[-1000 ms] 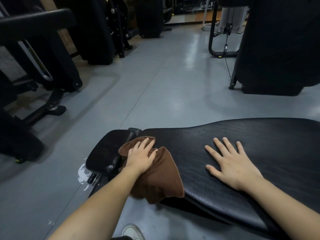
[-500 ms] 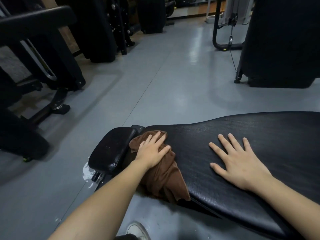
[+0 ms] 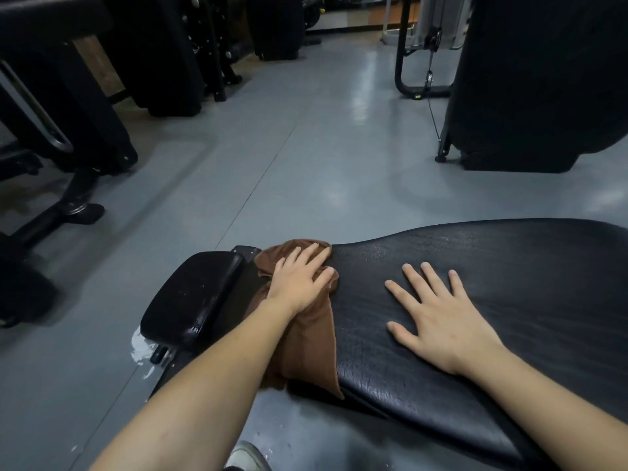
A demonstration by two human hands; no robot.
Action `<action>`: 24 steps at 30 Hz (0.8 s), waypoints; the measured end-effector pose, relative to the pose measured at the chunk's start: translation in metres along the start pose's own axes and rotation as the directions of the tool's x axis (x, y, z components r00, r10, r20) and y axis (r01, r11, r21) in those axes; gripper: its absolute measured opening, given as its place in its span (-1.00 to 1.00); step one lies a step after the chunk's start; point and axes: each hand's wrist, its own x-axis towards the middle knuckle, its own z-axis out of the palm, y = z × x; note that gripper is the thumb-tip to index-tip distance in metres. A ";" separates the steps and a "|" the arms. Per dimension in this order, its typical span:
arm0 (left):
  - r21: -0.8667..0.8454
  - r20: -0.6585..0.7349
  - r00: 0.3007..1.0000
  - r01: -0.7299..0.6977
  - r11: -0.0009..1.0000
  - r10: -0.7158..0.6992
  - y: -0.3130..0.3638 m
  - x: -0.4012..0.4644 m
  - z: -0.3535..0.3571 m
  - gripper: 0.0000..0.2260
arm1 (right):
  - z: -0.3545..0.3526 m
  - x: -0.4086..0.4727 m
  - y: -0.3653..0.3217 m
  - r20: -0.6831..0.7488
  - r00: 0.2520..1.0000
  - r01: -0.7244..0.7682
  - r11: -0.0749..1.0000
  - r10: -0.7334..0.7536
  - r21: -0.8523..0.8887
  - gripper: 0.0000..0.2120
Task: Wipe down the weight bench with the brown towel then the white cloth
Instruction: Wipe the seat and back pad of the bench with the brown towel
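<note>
Fingers (image 3: 314, 254) of the left hand (image 3: 299, 283) lie straight and slightly spread, pressing flat on the crumpled brown terry towel (image 3: 306, 338), which sits at the narrow end of the long black textured vinyl bench pad (image 3: 509, 300); the towel's lower part drapes over the near edge of that surface and hangs toward the grey floor (image 3: 306, 147). Further along the same pad from the towel, the right hand (image 3: 438, 317) rests palm down with its fingers wide and straight, holding nothing, well apart from the cloth. Just beyond the towel's end of the pad stands a smaller glossy black cushioned seat block (image 3: 193, 297), tilted, with a narrow gap between it and the main pad where the towel bunches. Below that seat block a wet patch (image 3: 142, 355) glints on the floor. A white shoe toe (image 3: 246, 457) shows on the floor below the towel. Across the aisle from the bench stand dark gym machines (image 3: 543, 79) with black frames.
</note>
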 end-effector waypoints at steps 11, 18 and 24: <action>-0.078 -0.064 0.996 -0.072 0.994 0.068 0.030 -0.121 0.010 -0.36 | -0.006 -0.014 -0.011 -0.191 0.976 0.112 0.993 -0.105 0.027 -0.42; -0.588 0.061 0.996 -0.012 0.809 0.059 0.021 -0.133 -0.020 -0.35 | 0.001 -0.054 -0.108 -0.390 0.905 0.277 0.930 -0.169 0.240 -0.36; -0.780 0.231 0.967 0.120 0.614 0.104 -0.011 -0.129 -0.039 -0.41 | 0.009 -0.035 -0.141 -0.241 0.936 0.290 0.949 -0.256 0.121 0.10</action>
